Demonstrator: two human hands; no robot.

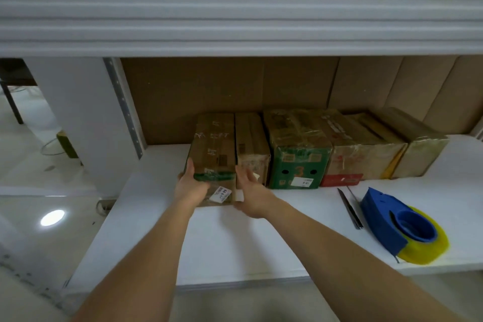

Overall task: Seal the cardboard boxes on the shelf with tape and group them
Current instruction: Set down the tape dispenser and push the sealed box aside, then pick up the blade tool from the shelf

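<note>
Now the leftmost box [213, 157] sits between left hand [189, 185] and right hand [252, 196].

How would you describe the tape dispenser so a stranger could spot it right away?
Look at the white shelf holding a row of cardboard boxes. In front of them, near the right end, lies the tape dispenser, beside scissors. It alone is bright blue, with a yellow tape roll.
</note>
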